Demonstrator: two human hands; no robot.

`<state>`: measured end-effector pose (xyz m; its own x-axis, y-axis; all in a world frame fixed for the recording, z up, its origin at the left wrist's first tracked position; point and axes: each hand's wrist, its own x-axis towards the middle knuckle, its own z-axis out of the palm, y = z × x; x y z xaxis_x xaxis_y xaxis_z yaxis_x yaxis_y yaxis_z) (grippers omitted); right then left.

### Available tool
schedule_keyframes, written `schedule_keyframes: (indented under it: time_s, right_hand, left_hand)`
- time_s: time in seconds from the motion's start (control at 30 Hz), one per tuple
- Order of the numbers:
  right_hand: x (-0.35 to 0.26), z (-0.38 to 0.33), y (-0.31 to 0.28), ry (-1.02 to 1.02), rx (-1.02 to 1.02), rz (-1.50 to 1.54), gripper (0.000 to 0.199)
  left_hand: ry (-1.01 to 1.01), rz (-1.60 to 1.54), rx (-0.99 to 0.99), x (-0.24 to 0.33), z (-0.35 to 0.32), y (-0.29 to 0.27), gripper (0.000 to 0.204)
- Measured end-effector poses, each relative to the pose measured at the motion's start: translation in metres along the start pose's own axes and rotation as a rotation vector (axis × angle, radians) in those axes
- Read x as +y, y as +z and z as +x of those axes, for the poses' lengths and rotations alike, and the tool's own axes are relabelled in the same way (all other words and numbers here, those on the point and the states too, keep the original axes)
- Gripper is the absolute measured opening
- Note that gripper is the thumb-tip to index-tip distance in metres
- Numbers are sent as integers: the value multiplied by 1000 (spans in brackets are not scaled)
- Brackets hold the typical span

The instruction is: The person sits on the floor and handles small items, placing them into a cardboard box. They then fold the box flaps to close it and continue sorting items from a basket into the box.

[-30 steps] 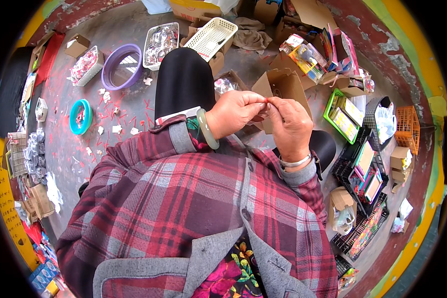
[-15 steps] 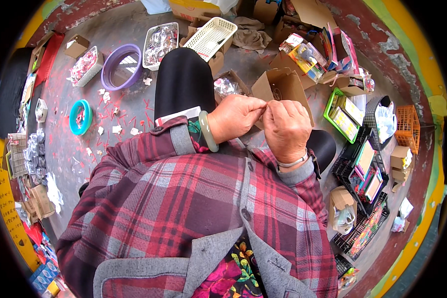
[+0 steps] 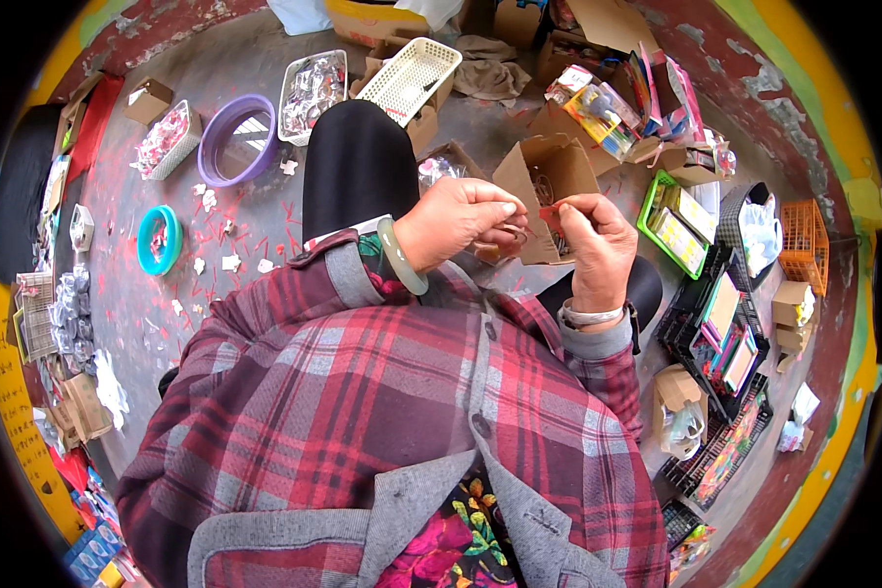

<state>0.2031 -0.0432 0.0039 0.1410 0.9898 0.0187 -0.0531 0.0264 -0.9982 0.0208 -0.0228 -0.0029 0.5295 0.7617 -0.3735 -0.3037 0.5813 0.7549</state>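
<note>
head view: at upper centre, the right hand point(image 3: 596, 247) pinches a small flat red piece point(image 3: 547, 211) between finger and thumb; it lies just right of the left hand point(image 3: 455, 225), apart, axis unclear; whether the left's curled fingers hold anything, i cannot tell.

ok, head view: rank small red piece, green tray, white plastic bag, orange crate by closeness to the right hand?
From the right hand:
1. Small red piece: at its fingertips.
2. Green tray: just to the right.
3. White plastic bag: farther right, past the tray.
4. Orange crate: farthest right, near the wall.
</note>
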Motion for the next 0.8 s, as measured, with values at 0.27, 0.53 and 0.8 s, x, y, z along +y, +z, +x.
schedule_keyframes:
  time_s: [0.27,0.53,0.8]
  right_hand:
    - [1,3,-49,101,78,332,5]
    - [-3,-19,-141,44,210,285,11]
    - [93,-94,-308,94,606,346,11]
  left_hand:
    - [0,-65,-7,10,-2,0,22]
    - [-5,-96,-21,10,-2,-1,21]
    - [-1,-67,12,7,4,-5,22]
